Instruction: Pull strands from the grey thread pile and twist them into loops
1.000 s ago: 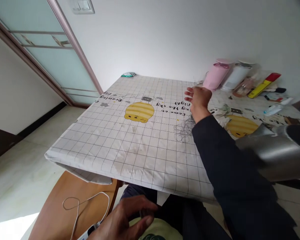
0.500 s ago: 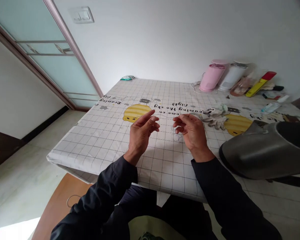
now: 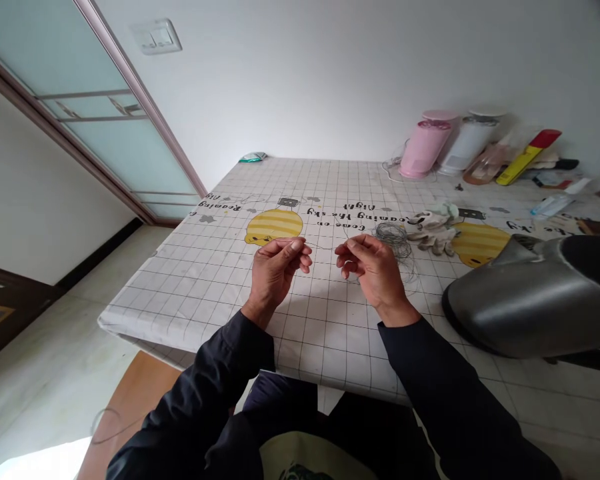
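Note:
A thin wire spans the short gap between my two hands above the table. My left hand pinches one part of it between thumb and forefinger. On the other side, my right hand is closed on the wire with thumb and fingertips, and a short piece sticks up beyond them. Just past my right hand lies a loose coil of thin wire on the checked tablecloth. The wire's exact path inside the fingers is hidden.
Grey-white gloves lie right of the coil. A dark metal welding-mask-like shell occupies the right side. Along the wall stand a pink cylinder, a white cylinder, a yellow-red box and bottles. A green packet sits at the far-left corner.
My left hand has closed from loosely spread fingers into a pinch on the wire and moved slightly left. My right hand has shifted a little left, leaving the coil more visible.

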A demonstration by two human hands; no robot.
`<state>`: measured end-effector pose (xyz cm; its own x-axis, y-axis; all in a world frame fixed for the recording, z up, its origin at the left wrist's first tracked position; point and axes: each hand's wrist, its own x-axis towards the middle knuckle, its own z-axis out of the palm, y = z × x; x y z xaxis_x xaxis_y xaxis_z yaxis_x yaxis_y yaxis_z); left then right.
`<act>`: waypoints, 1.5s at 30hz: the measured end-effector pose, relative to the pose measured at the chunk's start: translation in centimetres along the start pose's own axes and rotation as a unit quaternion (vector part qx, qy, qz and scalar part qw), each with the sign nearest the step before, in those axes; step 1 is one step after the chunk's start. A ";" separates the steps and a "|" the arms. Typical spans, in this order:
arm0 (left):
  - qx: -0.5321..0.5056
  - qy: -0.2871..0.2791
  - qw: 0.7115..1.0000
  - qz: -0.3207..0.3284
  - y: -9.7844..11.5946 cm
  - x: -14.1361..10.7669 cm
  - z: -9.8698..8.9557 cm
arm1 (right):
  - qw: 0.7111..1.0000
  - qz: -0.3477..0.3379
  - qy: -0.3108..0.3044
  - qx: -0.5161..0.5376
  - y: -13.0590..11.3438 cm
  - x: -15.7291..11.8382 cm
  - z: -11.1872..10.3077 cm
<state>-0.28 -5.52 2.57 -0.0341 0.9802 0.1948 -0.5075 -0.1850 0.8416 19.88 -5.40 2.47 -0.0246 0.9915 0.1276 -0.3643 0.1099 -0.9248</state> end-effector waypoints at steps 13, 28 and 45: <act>0.074 -0.241 0.924 -0.289 1.2 1.9 -2.6 | 0.993 -0.035 -0.065 -0.089 -0.9 -0.3 -1.7; 0.203 -0.275 0.919 -0.196 1.7 5.2 -2.5 | 0.989 -0.054 -0.051 -0.126 0.2 0.2 -2.7; 0.163 -0.123 0.977 -0.066 -1.4 5.0 -0.4 | 0.991 -0.019 -0.011 -0.132 1.7 -0.1 -1.0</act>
<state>-0.10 -0.33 2.13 0.2408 0.9580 0.1557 -0.1911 -0.1105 0.9753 20.25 -5.27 0.51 -0.0362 0.9849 0.1693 -0.1087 0.1646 -0.9804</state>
